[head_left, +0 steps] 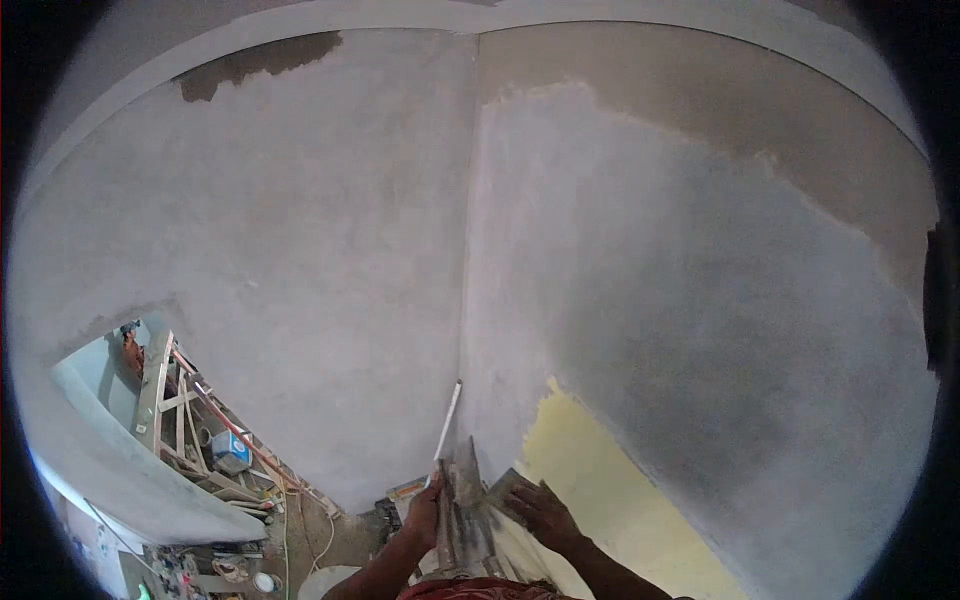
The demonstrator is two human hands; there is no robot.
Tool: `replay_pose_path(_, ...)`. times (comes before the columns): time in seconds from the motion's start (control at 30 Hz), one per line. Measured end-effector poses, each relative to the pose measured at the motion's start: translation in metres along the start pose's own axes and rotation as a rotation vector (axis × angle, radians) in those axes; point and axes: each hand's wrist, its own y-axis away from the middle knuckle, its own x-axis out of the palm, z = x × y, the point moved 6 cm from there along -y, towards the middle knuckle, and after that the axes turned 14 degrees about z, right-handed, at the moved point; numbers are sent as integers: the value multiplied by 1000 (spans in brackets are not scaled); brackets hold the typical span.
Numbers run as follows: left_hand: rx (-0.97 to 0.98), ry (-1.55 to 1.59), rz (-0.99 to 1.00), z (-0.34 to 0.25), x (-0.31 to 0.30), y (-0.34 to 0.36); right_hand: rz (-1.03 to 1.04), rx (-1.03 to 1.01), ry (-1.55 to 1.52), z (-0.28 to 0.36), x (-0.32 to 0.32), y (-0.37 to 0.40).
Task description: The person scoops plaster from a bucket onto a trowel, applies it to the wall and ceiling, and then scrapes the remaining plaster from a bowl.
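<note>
My left hand [424,516] is closed at the lower middle, beside upright grey-stained boards [465,510]. What its fingers grip is too small to make out. A thin white stick [449,420] rises from just above it towards the wall corner. My right hand [545,516] is closed over a flat grey plate-like tool [508,491], whose far edge points up and left. This tool lies close to the boards, in front of the yellow patch [590,470] on the right wall.
Grey-coated walls [300,250] meet in a vertical corner, with a browner band [700,80] along the top right. At the lower left, an opening shows wooden framing [155,390], a blue-and-white container [232,452] and a person [133,352]. Cables and a white bucket [266,582] lie below.
</note>
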Motion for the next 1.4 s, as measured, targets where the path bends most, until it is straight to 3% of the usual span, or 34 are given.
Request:
replay_pose_path(0.03,30,-168,-150,-15,-2,2,-55,16,-84,-7,0,1)
replay_pose_path(0.07,29,-166,-152,-23,-7,0,-52,17,-85,-6,5,-2)
replay_pose_path(0.13,-19,-84,-49,-30,-13,-8,-286,-115,-353,10,-12,-3)
replay_pose_path(0.2,-18,-96,-9,-18,-42,-30,-370,-208,-306,24,-14,-18)
replay_pose_path(0.27,-14,-118,26,-19,-49,-35,-60,-137,-140,17,27,-40)
replay_pose_path(0.3,-6,-56,32,-24,-40,-31,-69,108,-186,4,34,-41)
replay_pose_path(0.33,1,12,36,-29,-30,-24,2,48,-10,-1,27,-43)
replay_pose_path(0.4,6,-17,-9,-48,-9,-1,-125,389,-361,-38,47,-23)
replay_pose_path(0.47,-3,-22,-74,-57,-2,9,-235,848,-1113,-84,104,11)
replay_pose_path(0.53,3,169,244,-57,17,16,-750,436,-903,-104,127,18)
replay_pose_path(0.6,29,169,172,-41,2,10,-1012,418,-1814,-58,100,-24)
replay_pose_path(0.67,-108,162,-20,-11,-29,7,-684,499,-1191,-94,168,-11)
replay_pose_path(0.73,-105,156,4,-1,-17,13,-724,891,-1811,-30,139,-46)
replay_pose_path(0.8,-126,226,-11,15,-24,20,-144,687,-1794,3,127,-68)
replay_pose_path(0.93,-115,375,121,0,-24,28,-322,581,-2103,30,146,-64)
replay_pose_path(1.0,-131,394,48,-8,-30,36,-231,263,-694,37,113,-63)
replay_pose_path(1.07,-16,272,73,-22,-37,32,-155,313,-747,39,120,-43)
replay_pose_path(1.13,32,218,0,-22,-41,27,31,269,-802,49,127,-34)
replay_pose_path(1.17,90,259,64,-22,-43,19,12,181,-707,50,142,-29)
replay_pose_path(1.2,147,302,126,-22,-42,13,12,199,-715,58,135,-27)
replay_pose_path(1.3,158,143,-62,-12,-27,6,3,279,-677,68,116,-22)
replay_pose_path(1.37,151,23,-115,-2,-18,10,322,698,-741,39,163,7)
replay_pose_path(1.4,148,-127,-107,2,-18,9,311,703,-744,38,153,5)
